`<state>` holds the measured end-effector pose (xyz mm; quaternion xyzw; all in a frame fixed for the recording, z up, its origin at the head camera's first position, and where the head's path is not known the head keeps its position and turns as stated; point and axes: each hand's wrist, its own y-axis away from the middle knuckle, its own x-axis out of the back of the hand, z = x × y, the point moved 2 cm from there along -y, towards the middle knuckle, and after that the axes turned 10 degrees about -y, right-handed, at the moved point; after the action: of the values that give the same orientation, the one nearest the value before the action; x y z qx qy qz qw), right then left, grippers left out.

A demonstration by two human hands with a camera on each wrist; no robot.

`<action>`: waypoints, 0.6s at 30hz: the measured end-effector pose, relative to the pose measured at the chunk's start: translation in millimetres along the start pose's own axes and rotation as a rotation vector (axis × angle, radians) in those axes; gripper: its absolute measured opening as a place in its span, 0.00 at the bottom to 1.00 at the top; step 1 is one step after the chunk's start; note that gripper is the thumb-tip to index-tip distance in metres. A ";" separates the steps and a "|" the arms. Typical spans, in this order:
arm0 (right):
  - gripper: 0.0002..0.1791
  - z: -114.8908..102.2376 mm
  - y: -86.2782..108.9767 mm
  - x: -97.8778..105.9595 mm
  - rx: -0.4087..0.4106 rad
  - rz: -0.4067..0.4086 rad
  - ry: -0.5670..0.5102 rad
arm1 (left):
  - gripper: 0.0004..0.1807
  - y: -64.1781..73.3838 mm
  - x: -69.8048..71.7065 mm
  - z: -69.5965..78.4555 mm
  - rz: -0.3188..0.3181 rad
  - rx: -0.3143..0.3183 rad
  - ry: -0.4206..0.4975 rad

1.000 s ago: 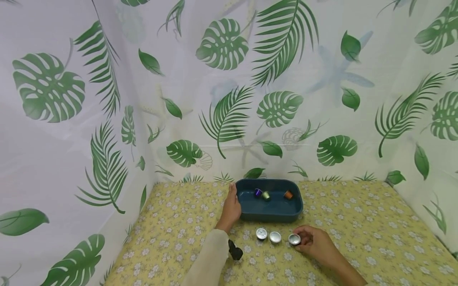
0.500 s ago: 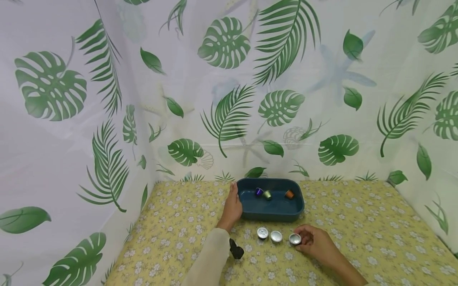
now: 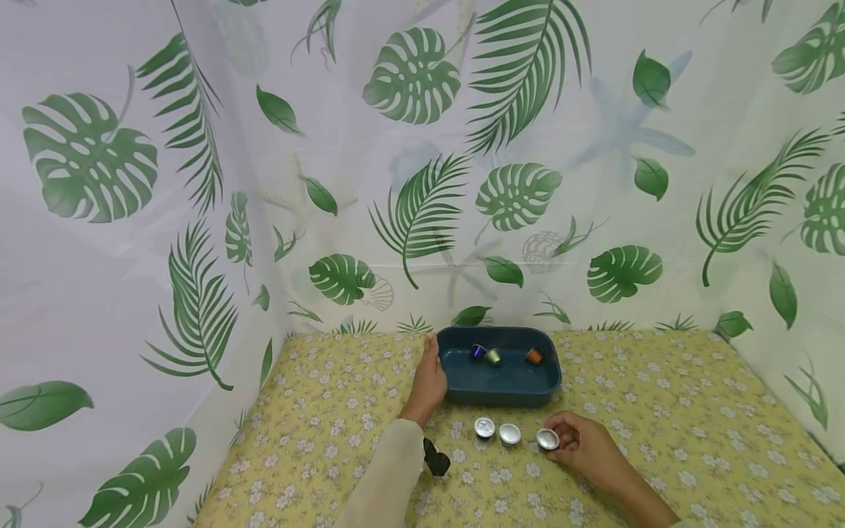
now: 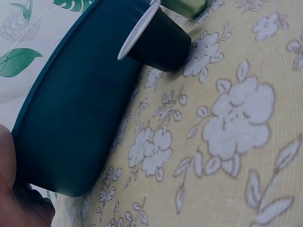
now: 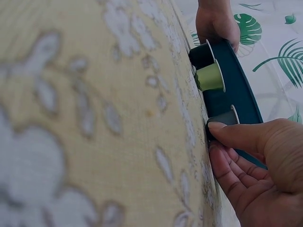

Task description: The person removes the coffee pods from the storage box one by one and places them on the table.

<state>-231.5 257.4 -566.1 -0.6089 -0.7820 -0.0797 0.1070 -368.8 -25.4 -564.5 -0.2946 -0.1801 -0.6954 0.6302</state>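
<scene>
My right hand [image 3: 584, 444] pinches a dark grey coffee capsule [image 3: 547, 439] between thumb and fingertips, its silver lid facing up, at or just over the cloth. To its left stand two more capsules, lids up: a light green one [image 5: 209, 77] and a dark one [image 4: 163, 40]. Behind them sits a dark teal tray [image 3: 502, 396]. Inside it lie a purple capsule [image 3: 478, 353], a pale green capsule [image 3: 493, 357] and an orange capsule [image 3: 533, 356]. My left hand [image 3: 429, 381] rests against the tray's left end, fingers looking straight in the head view.
A yellow floral cloth [image 3: 343, 440] covers the table. White leaf-printed sheeting [image 3: 422, 220] hangs behind and at the sides. A black strap end [image 3: 436, 458] sticks out from the left sleeve [image 3: 386, 473].
The capsule in my right hand has shifted slightly right, away from the two standing ones. My left hand stays at the tray's end.
</scene>
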 end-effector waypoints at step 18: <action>0.23 -1.2 -2.3 -0.2 0.005 -0.050 0.000 | 0.30 -1.0 0.3 -1.3 -0.018 0.014 0.034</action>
<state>-233.6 256.4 -565.0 -0.5888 -0.7972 -0.0805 0.1065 -370.1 -26.3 -565.2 -0.2767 -0.1767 -0.7046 0.6290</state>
